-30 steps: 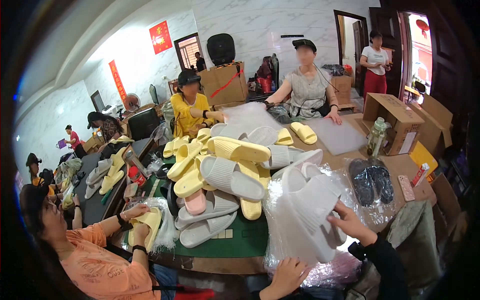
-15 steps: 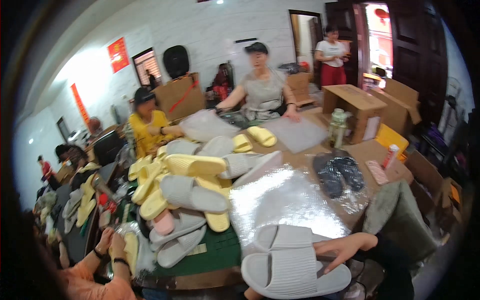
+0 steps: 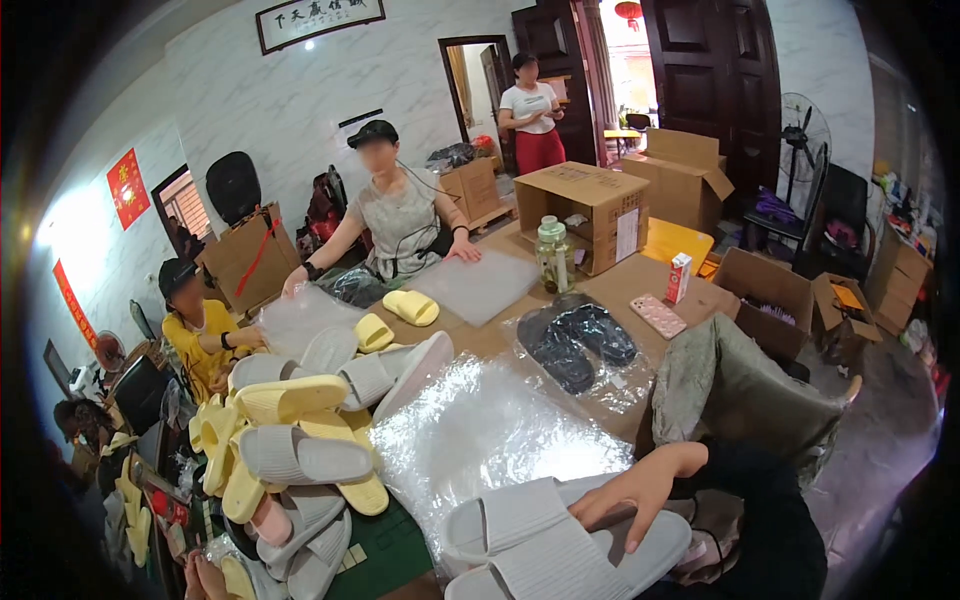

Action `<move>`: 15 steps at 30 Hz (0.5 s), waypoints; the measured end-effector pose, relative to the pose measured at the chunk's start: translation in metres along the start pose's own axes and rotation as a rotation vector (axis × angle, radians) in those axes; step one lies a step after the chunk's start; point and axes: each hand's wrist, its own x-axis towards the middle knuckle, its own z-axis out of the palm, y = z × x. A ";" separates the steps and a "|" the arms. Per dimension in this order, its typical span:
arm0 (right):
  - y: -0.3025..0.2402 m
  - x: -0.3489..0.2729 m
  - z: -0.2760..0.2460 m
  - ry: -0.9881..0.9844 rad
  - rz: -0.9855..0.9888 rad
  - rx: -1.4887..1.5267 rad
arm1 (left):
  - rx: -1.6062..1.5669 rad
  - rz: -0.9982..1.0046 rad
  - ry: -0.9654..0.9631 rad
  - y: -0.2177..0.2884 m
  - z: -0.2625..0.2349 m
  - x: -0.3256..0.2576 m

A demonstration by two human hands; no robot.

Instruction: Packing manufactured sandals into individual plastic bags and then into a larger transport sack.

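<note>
In front of me at the bottom edge is a pair of grey ribbed slippers (image 3: 530, 525), side by side and partly cut off below. My right hand (image 3: 640, 490) comes in from the right and grips them behind the straps, its fingers bent over the footbed. My left hand is out of the picture. Just beyond the pair a shiny clear plastic bag (image 3: 480, 420) lies flat on the table. To the left rises a heap of yellow slippers (image 3: 290, 400) and grey slippers (image 3: 305, 455), with a pink slipper (image 3: 271, 522) low in it.
Dark slippers in clear wrap (image 3: 575, 345), a pink phone (image 3: 658, 316), a small carton (image 3: 678, 278), a green-lidded bottle (image 3: 555, 255) and a cardboard box (image 3: 585, 205) occupy the far right of the table. Co-workers (image 3: 385, 210) sit opposite. A grey-green sack (image 3: 745, 390) stands beside my right arm.
My view has swung to the right, so the scene shifts left. My right hand stays on the grey slippers, which now sit lower in the picture. A sliver of my left hand has dropped out of view.
</note>
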 end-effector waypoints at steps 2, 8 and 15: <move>0.000 0.001 0.001 -0.004 -0.010 0.036 | -0.008 -0.009 0.005 -0.002 -0.002 0.000; 0.006 -0.002 0.004 -0.061 0.098 0.041 | -0.024 -0.037 0.017 -0.005 -0.011 -0.003; 0.007 0.000 0.003 -0.135 0.109 0.035 | -0.031 -0.073 0.060 -0.010 -0.021 -0.010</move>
